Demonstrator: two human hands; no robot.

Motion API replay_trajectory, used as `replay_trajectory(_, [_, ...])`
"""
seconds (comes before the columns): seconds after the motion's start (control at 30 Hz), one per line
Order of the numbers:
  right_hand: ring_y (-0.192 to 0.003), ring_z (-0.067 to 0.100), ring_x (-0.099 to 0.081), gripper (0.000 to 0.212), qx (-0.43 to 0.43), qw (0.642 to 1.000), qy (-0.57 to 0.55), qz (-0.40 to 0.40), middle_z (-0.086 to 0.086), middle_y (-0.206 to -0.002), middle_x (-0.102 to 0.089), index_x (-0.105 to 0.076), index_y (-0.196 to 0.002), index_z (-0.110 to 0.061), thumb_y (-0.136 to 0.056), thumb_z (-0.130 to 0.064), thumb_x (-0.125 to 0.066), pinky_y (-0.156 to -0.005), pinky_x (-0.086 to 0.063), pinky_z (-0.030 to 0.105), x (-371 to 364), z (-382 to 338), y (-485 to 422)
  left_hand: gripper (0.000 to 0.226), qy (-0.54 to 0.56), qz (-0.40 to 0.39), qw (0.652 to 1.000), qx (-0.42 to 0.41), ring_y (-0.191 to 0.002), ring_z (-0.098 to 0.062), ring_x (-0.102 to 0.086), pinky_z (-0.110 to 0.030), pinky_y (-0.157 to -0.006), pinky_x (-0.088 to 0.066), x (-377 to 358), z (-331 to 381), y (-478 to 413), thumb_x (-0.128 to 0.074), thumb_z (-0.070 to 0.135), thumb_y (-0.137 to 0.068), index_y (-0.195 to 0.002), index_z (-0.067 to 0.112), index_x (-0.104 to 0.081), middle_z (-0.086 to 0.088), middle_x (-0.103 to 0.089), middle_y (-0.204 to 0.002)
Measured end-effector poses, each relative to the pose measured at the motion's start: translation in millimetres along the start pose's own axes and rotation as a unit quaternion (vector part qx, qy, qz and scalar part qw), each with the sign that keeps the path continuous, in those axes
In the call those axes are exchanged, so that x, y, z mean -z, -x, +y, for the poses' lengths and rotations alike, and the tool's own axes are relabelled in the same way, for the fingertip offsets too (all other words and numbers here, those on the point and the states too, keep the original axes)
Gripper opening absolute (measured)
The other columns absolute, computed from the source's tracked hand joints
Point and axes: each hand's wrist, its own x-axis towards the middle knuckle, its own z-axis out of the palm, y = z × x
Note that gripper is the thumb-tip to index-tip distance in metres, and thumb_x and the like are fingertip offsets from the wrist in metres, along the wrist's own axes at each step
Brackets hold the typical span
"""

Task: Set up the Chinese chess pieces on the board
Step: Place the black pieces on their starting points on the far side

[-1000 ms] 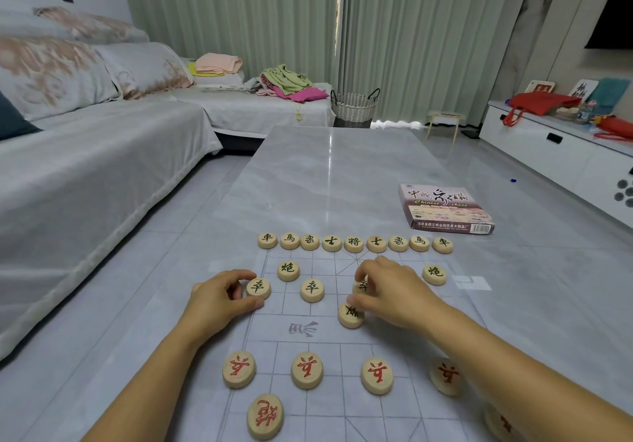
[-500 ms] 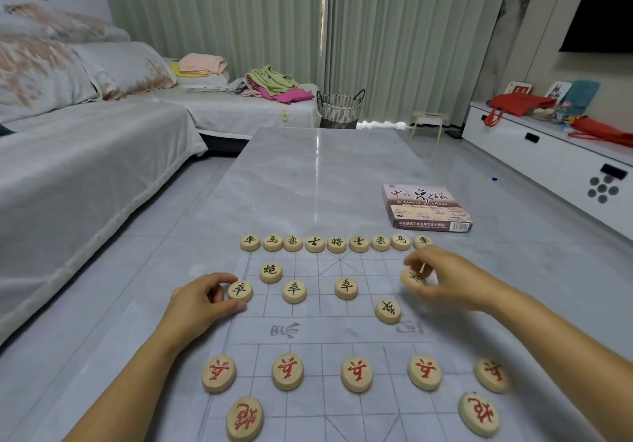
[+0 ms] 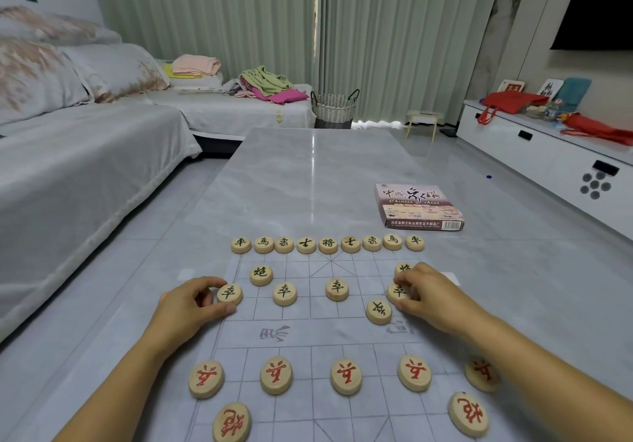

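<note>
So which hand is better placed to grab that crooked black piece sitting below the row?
The right hand: it lies just beside the crooked black soldier piece, holding the neighbouring soldier. The left hand holds the leftmost soldier, across the board.

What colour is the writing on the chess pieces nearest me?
Red, on pale wood; the near row of pieces shows it clearly in the head view.
</note>
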Motion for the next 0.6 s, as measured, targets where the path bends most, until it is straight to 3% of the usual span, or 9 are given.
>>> replay_trajectory(0.17, [-0.103, 0.014, -0.051, 0.04, 0.026, 1.0, -0.003, -0.01, -0.003, -0.123, -0.05, -0.052, -0.127, -0.022, -0.088, -0.029, -0.059, -0.09, -0.042, 0.025, -0.5, -5.8, -8.2, 0.033, 0.001, -0.001, 1.0, 0.003, -0.064, -0.013, -0.046, -0.021, -0.057, -0.035, 0.8, 0.6, 1.8, -0.078, 0.031, -0.07, -0.1, 0.026, -0.065, 0.002, -0.05, -0.067])
replay_trajectory(0.4, [-0.092, 0.007, -0.045, 0.041, 0.042, 0.999, -0.021, -0.004, -0.012, -0.106, -0.045, -0.053, -0.125, -0.022, -0.085, -0.026, -0.064, -0.087, -0.041, 0.021, -2.0, -2.5, -10.5, 0.033, -0.005, -0.003, 1.0, 0.005, -0.064, -0.013, -0.046, -0.021, -0.056, -0.035, 0.7, 2.7, 1.8, -0.077, 0.031, -0.071, -0.101, 0.026, -0.064, 0.002, -0.05, -0.068])
replay_trajectory(0.6, [-0.09, 0.009, -0.047, 0.042, 0.039, 0.999, -0.027, -0.005, -0.011, -0.105, -0.043, -0.053, -0.124, -0.021, -0.084, -0.025, -0.065, -0.086, -0.042, 0.023, -2.4, -3.7, -10.4, 0.031, -0.003, -0.003, 1.0, 0.002, -0.065, -0.013, -0.046, -0.021, -0.057, -0.036, 0.4, 2.5, 1.7, -0.076, 0.03, -0.072, -0.101, 0.026, -0.065, 0.0, -0.052, -0.069])
